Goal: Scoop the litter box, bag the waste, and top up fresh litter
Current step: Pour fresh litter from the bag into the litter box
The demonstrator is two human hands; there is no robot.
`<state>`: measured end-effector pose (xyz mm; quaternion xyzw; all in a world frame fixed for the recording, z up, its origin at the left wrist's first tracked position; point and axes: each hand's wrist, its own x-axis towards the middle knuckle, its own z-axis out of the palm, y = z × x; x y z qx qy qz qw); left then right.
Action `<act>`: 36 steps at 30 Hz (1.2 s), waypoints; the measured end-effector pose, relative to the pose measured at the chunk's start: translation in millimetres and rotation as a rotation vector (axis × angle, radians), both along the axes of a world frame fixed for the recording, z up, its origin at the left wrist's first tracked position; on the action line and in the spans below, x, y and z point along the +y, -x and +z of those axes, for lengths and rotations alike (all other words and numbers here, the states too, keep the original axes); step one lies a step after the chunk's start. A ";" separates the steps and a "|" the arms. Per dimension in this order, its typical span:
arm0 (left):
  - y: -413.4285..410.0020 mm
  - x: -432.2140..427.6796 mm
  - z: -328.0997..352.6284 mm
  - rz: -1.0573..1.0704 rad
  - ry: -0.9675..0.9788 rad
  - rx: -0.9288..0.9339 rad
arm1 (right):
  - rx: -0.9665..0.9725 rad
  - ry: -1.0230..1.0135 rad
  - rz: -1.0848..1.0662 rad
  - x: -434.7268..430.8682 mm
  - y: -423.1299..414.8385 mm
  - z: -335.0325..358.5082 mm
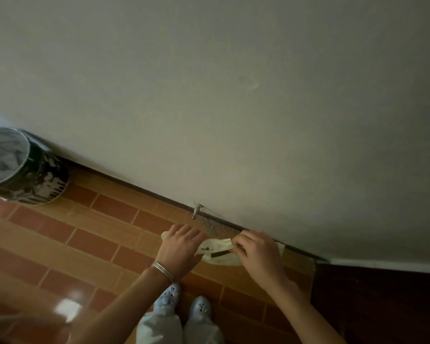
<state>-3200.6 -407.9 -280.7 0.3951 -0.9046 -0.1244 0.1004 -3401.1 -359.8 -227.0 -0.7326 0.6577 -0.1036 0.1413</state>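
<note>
A pale yellowish plastic bag [217, 252] with black markings is stretched between my two hands, just above the tiled floor by the wall. My left hand [181, 247], with a silver bracelet on its wrist, covers the bag's left end and holds it; its fingers spread toward the wall and a bit of bag shows past them. My right hand [255, 252] pinches the bag's upper right edge between thumb and fingers. No litter box, scoop or litter is in view.
A dark, paint-streaked bucket [39, 180] lined with a grey bag stands on the floor at the far left against the wall. A small metal tap [196, 209] sticks out of the wall low down. My feet in light blue shoes [183, 305] stand below the hands. A dark step [382, 301] lies right.
</note>
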 end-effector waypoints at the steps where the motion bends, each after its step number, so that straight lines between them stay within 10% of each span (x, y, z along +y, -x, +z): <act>1: -2.6 1.8 16.1 0.033 0.004 0.003 | -0.003 0.022 0.007 0.0 -2.7 18.8; 14: -61.7 15.3 190.7 0.390 0.191 0.059 | -0.022 0.307 0.277 -42.5 -51.2 177.8; 36: -342.2 62.2 265.5 0.691 0.334 -0.043 | -0.056 0.417 0.743 -73.2 -318.0 241.2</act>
